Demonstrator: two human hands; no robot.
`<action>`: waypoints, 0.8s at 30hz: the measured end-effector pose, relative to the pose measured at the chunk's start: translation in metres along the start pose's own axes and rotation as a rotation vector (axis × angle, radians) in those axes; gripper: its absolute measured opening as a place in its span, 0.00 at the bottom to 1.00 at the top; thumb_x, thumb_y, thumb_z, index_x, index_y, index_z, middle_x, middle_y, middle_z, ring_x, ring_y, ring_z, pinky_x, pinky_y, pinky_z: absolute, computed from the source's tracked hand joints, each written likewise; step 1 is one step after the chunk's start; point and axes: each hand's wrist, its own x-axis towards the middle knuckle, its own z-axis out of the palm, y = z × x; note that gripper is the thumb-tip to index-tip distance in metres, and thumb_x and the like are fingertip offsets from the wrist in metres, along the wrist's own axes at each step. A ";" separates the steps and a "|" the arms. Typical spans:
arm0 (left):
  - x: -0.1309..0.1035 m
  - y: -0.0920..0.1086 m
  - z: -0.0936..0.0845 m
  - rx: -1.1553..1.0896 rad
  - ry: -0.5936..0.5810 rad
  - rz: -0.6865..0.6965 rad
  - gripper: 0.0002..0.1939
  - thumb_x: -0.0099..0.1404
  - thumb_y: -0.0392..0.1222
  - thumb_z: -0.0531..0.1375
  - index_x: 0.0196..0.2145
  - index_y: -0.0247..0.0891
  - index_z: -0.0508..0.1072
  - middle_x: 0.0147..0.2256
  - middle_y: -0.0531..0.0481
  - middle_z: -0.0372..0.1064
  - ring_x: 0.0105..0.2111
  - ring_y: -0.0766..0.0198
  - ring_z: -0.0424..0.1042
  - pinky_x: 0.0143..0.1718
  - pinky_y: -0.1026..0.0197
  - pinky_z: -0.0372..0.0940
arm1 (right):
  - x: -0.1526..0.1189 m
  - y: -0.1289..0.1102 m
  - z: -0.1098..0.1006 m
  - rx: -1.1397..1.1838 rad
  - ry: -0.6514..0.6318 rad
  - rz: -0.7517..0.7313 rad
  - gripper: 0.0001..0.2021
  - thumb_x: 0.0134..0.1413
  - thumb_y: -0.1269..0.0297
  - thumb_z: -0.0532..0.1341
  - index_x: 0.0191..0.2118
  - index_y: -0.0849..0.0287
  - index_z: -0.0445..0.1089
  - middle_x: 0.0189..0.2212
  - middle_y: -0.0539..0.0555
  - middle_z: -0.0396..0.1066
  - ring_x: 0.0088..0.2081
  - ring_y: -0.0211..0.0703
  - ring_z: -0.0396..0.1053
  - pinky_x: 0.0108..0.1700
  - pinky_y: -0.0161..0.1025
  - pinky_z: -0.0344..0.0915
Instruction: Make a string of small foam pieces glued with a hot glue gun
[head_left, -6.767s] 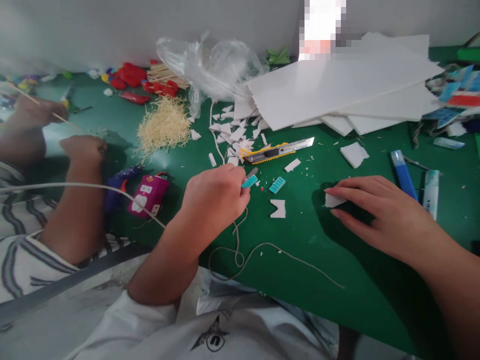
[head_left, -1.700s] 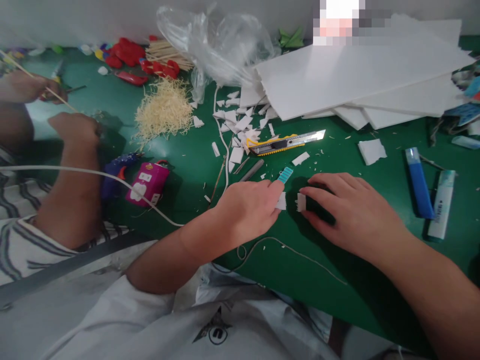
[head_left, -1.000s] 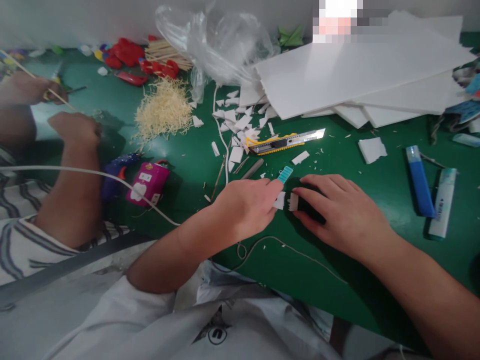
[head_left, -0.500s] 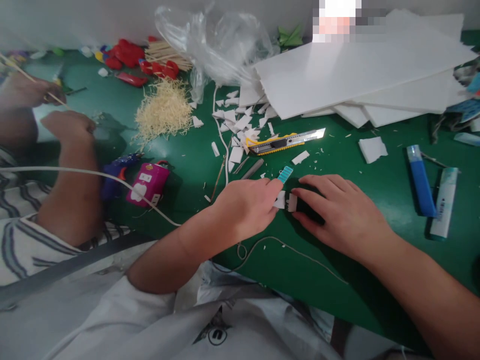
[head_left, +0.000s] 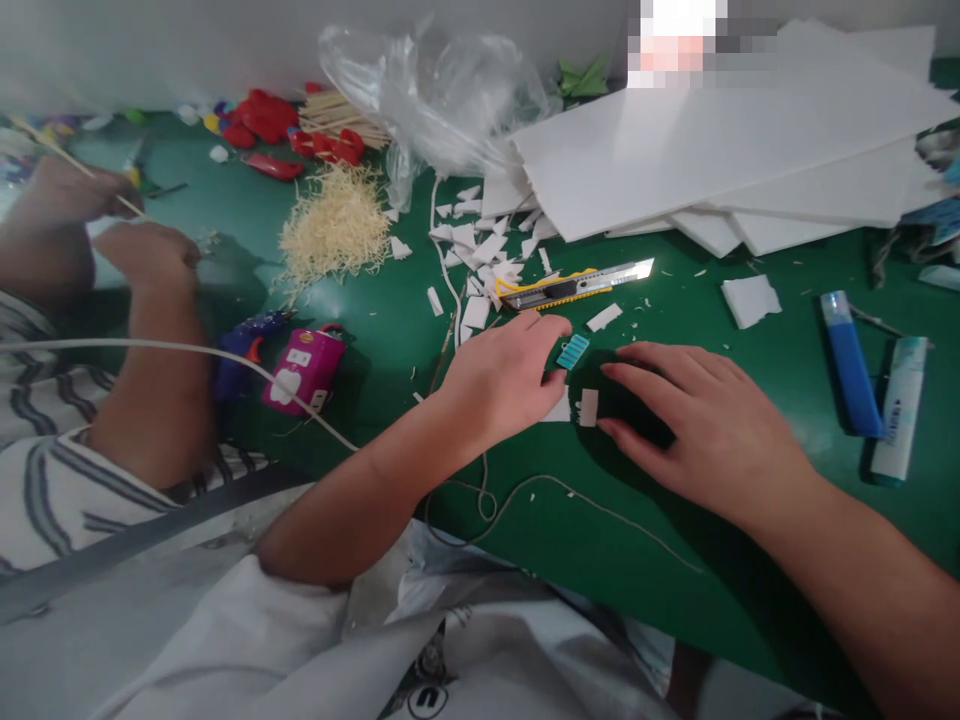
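Observation:
My left hand (head_left: 510, 370) hovers over the table with thumb and index finger parted, open. Just off its fingertips is a small teal striped piece (head_left: 574, 352). A white foam piece (head_left: 557, 407) lies partly hidden under the left thumb. Beside it stands a small white block (head_left: 589, 408) with a notched left edge. My right hand (head_left: 697, 410) is open to the right of that block, its thumb and index finger spread and a little apart from it. Behind my hands lies a yellow utility knife (head_left: 574, 285) with its blade out.
White foam sheets (head_left: 720, 140) are stacked at the back right, foam scraps (head_left: 480, 245) left of them. A blue tube (head_left: 851, 365) and white tube (head_left: 900, 410) lie right. A magenta box (head_left: 304, 370) and cable are left. A co-worker's hands (head_left: 146, 250) hold a thin stick.
My left fingers have spread apart and risen off the white foam piece. My right fingers have let go of the small block and drawn slightly right. The view has shifted a little.

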 end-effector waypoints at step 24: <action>-0.007 0.008 0.005 -1.237 -0.268 0.077 0.21 0.60 0.43 0.67 0.49 0.34 0.73 0.26 0.58 0.63 0.24 0.72 0.61 0.26 0.68 0.58 | -0.003 0.000 -0.014 0.116 0.205 0.070 0.24 0.60 0.64 0.64 0.62 0.55 0.64 0.51 0.63 0.75 0.53 0.57 0.76 0.50 0.52 0.75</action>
